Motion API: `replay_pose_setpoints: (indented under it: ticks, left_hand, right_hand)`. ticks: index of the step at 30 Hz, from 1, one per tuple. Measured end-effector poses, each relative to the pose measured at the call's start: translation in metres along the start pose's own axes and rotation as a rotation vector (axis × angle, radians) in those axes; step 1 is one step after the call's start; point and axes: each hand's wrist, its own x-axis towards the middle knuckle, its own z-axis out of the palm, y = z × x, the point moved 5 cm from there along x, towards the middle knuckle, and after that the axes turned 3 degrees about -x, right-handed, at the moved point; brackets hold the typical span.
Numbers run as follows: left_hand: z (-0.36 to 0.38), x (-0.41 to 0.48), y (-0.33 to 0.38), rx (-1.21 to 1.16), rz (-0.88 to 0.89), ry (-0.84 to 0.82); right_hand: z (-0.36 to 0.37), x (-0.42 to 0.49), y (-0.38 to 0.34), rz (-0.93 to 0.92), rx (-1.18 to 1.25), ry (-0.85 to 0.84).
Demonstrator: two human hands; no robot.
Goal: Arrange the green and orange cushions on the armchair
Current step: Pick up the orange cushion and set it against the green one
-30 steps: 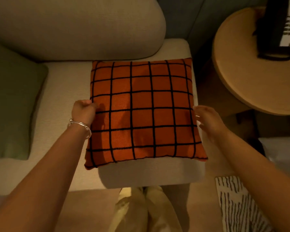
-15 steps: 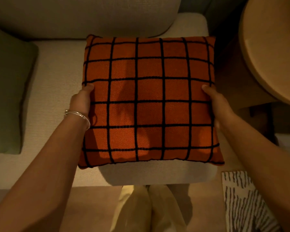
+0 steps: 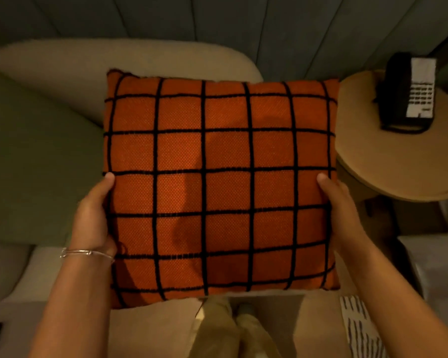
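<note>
The orange cushion [image 3: 217,182] with a black grid pattern fills the middle of the head view, lifted off the armchair seat and facing me flat. My left hand [image 3: 92,218], with a bangle at the wrist, grips its left edge. Its right edge is gripped by my right hand [image 3: 340,210]. The green cushion [image 3: 36,171] lies at the left on the beige armchair [image 3: 145,63], its right side partly hidden behind the orange one. The armchair's rounded backrest shows above the cushion.
A round wooden side table [image 3: 388,161] stands at the right with a black telephone [image 3: 409,91] on it. A striped rug [image 3: 360,329] lies at the lower right. My legs and feet [image 3: 233,329] stand just in front of the seat. A padded grey-green wall panel runs behind.
Both hands closed on the orange cushion's sides and raised it from the seat toward me; it now looks larger and covers part of the green cushion.
</note>
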Motion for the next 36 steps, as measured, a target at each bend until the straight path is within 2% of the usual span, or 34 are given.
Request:
replay_pose_setpoints:
  ticks: [4,8,10,14,20,28,36]
  left_hand:
    - [-0.007,-0.056,0.053,-0.120,0.184,-0.025]
    - [-0.031,-0.106,0.090,-0.234,0.339,0.026]
    - [-0.050,-0.119,0.096,-0.267,0.360,0.070]
    - [-0.097,-0.136,0.086,-0.344,0.274,0.221]
    - [-0.160,-0.139,0.066,-0.389,0.228,0.269]
    - [-0.221,-0.079,0.065,-0.140,0.136,0.243]
    - [-0.233,0.008,0.035,-0.265,0.076,0.134]
  right_hand:
    - [0.017,-0.029,-0.051,-0.132,-0.058,-0.052]
    - [0.044,-0.048,-0.091,-0.231,-0.067,-0.243]
    - [0.059,-0.055,-0.103,-0.242,-0.069,-0.285]
    - [0.095,-0.058,-0.107,-0.250,-0.112,-0.341]
    - [0.184,-0.059,-0.103,-0.155,-0.052,-0.414]
    - [0.302,-0.004,-0.103,-0.053,-0.192,-0.533]
    - [0.389,0.097,-0.101,-0.096,-0.296,-0.575]
